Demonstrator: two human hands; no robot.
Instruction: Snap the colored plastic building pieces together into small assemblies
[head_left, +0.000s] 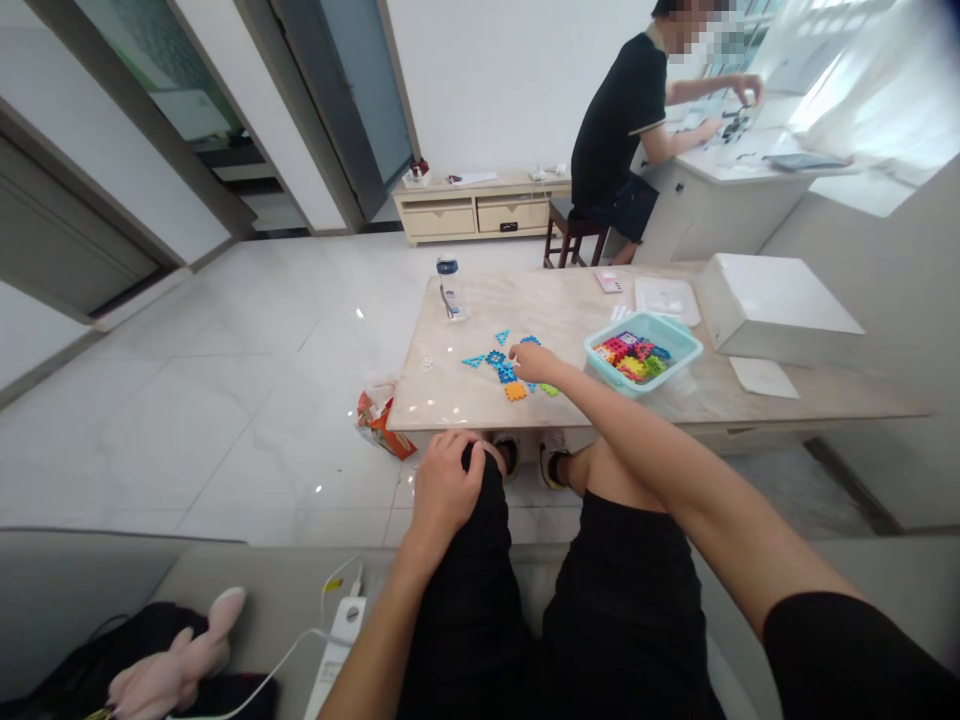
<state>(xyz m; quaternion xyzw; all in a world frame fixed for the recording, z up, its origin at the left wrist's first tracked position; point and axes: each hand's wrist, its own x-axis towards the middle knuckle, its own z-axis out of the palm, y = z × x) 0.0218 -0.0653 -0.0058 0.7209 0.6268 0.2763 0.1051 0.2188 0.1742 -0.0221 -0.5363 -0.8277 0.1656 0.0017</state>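
Your left hand (448, 482) lies slack on one knee (493, 490); your right hand (534, 362), grip unclear, is near two blue triangles (474, 361); print on one bottle (451, 295) is unreadable.

White wall (487, 80), glossy floor (247, 370), sheer curtain (877, 90)

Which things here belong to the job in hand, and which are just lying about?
Likely in the job:
blue pieces by the right hand
orange piece
green piece
tub
pieces inside

Likely just lying about:
bottle
white box
plush toy
power strip
bag
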